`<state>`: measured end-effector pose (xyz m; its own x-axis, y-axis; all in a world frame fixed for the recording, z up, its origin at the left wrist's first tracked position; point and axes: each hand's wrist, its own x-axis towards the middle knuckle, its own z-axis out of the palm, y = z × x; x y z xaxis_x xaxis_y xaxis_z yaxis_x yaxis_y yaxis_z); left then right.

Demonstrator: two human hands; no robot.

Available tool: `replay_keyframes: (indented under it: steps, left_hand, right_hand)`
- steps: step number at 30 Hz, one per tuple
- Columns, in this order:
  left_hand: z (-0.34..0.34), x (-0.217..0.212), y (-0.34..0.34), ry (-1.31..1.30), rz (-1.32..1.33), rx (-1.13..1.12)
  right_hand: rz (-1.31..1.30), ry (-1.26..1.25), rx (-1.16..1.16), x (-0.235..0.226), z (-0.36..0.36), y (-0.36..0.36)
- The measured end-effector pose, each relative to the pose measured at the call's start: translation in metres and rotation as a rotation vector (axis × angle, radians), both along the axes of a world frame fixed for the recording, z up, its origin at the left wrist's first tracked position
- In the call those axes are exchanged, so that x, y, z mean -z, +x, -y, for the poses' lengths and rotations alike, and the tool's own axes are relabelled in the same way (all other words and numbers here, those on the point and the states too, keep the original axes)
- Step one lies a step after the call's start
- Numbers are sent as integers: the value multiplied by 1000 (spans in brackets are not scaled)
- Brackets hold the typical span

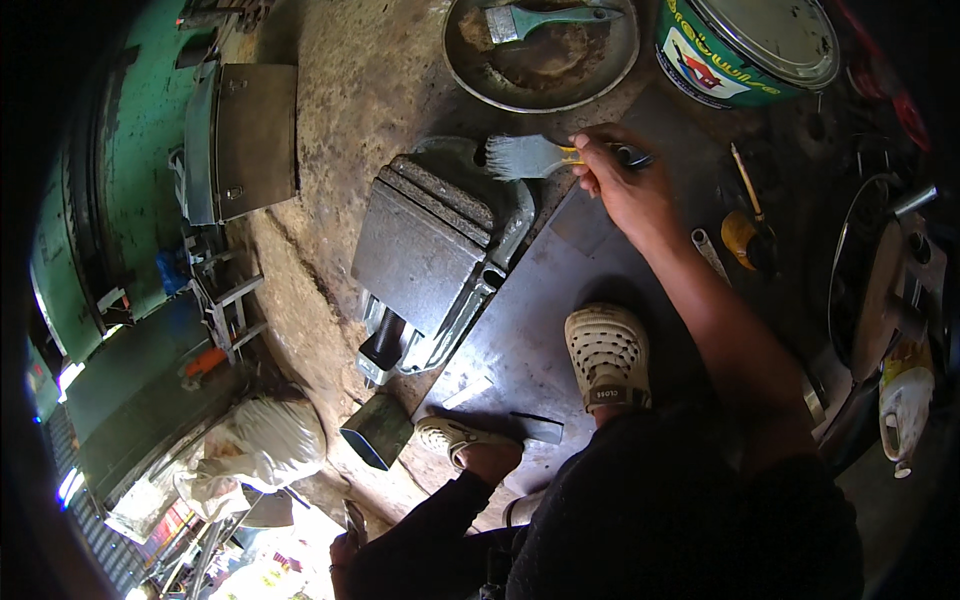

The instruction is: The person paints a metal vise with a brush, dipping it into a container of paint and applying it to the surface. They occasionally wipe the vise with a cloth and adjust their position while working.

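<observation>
My right hand [625, 180] is closed round the handle of a wide paintbrush [545, 157]. Its pale grey bristles point left, at the far end of a heavy metal vise [415, 255]; whether they touch it I cannot tell. The vise lies tilted on the ground, its jaws toward the far side and a dark screw at the near end. Low on the left, my left hand [343, 553] is small and partly hidden beside my dark-clothed leg. A thin dark piece stands out from its fingers, too unclear to name.
Beyond the vise sits a round metal pan [545, 85] with a second brush [550, 22] in it. A green paint bucket [745, 55] stands at the far right. A metal sheet [530, 300] lies under my shoe [607, 350]. Near it is a rectangular tube [378, 430].
</observation>
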<state>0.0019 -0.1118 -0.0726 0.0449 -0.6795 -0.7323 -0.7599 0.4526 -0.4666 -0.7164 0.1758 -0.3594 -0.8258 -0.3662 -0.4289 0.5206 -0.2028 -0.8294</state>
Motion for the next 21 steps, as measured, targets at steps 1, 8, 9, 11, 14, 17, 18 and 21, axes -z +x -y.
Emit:
replay_keyframes:
  steps: [1, 8, 9, 11, 14, 17, 18, 21]
  left_hand:
    - [-3, 1, 1, -45, 5, -18]
    - [-12, 5, 14, -46, 111, -31]
    - [-11, 5, 16, -21, 64, -27]
    - [-8, 5, 18, 12, 72, -33]
    - [-6, 5, 19, -33, 56, -139]
    - [-7, 5, 20, -36, 36, -148]
    - [-8, 5, 21, -89, 7, -197]
    - [-10, 5, 26, -169, -10, -232]
  right_hand:
    - [6, -23, -1, 1, 2, 5]
    - [121, -45, 13, -1, -20, 53]
    - [148, -26, 16, -2, -25, 54]
    - [170, 12, 15, -3, -28, 53]
    - [136, 72, -20, -5, -23, 41]
    - [58, 172, -78, -1, -11, 21]
    - [13, 163, -78, 1, -6, 15]
    - [-36, 172, -63, 11, 8, 2]
